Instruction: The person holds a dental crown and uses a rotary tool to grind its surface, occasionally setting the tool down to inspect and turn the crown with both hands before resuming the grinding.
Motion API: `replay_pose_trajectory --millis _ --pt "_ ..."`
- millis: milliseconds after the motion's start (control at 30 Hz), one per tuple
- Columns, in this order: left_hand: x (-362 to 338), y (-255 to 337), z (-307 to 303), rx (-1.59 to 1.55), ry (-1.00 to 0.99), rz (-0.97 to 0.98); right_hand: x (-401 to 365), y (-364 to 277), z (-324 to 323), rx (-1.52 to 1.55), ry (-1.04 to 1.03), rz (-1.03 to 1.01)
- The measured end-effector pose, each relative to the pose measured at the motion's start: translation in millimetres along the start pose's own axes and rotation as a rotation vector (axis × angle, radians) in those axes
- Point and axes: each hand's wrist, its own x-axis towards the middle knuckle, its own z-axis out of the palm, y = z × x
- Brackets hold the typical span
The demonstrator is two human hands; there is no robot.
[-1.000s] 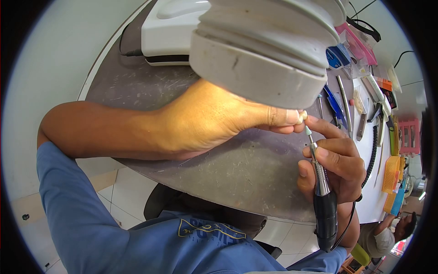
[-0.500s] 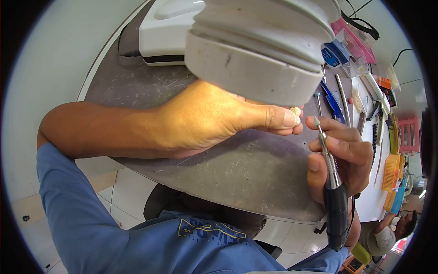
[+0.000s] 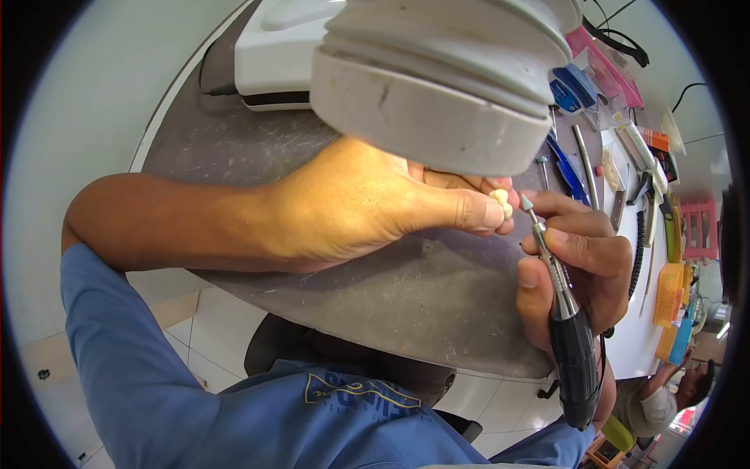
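Observation:
Between the thumb and fingertips of my left hand is a small cream-coloured dental crown piece, shaped like joined teeth. My right hand grips a rotary handpiece with a black body and a silver collar. Its pale green cone-shaped grinding tip points up, close to the right side of the crown piece. My left thumb covers part of the piece.
A large white lamp or suction head hangs low over my left hand. Behind it stands a white device on the grey table. Tools, including a metal rod and blue-handled tool, lie at the right. Another person is at the far right.
My right hand has moved slightly left with the handpiece, bringing its tip nearer the crown piece. My left fingers have turned the piece a little, and more of it shows.

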Motion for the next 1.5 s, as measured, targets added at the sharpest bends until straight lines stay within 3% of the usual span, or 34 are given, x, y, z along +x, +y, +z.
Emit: replay_pose_trajectory --millis 67,633,1400,1500 --pt "0.0 0.0 0.4 0.005 -0.003 0.007 -2.8 -0.9 -0.5 0.012 -0.058 0.067" --pt "-0.9 0.3 5.8 -0.087 0.104 0.006 -2.8 -0.1 4.2 -0.030 -0.064 0.043" --pt "-2.9 4.9 6.3 -0.101 0.041 -0.028 -1.1 0.7 4.7 -0.065 -0.086 0.018" --pt "-2.6 4.0 5.5 -0.100 0.038 -0.034 0.2 4.4 7.6 -0.060 0.011 -0.047"
